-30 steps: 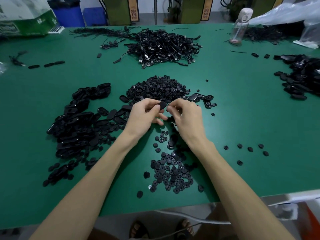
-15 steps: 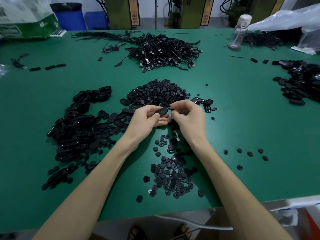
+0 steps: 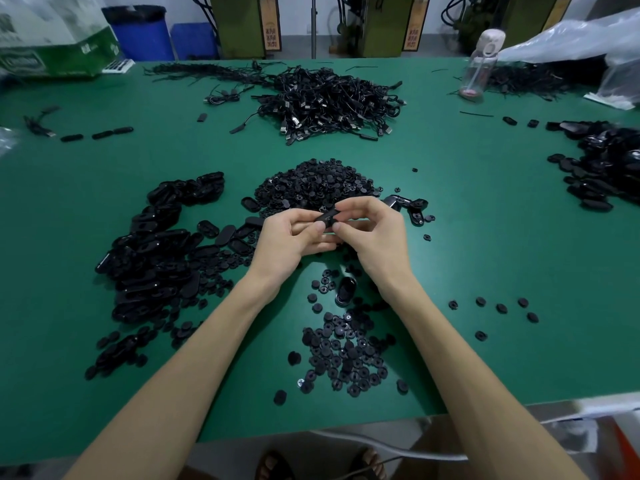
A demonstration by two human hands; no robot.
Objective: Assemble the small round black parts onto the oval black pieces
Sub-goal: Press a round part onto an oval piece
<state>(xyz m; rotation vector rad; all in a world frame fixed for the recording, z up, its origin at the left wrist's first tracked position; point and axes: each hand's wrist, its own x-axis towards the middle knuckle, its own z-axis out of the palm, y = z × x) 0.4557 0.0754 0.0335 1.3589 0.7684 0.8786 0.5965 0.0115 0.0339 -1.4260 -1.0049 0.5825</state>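
Both hands meet above the middle of the green table [image 3: 485,216]. My left hand [image 3: 289,239] pinches an oval black piece [image 3: 327,215] between thumb and fingers. My right hand [image 3: 375,233] has its fingertips curled onto the same piece; whether it holds a small round part is hidden. A mound of small round black parts [image 3: 317,185] lies just beyond the hands. More round parts [image 3: 346,351] are spread near the front edge between my forearms. A large heap of oval black pieces [image 3: 156,251] lies to the left.
A tangle of black cables [image 3: 332,98] sits at the back centre. Another pile of black pieces [image 3: 606,164] is at the right edge. A clear bottle [image 3: 479,64] and plastic bags [image 3: 575,39] stand at the back right, a green box [image 3: 52,46] at the back left.
The hands have stayed together on the oval piece, turning it a little between the fingertips. The view has dipped slightly, so everything sits lower in the frame.
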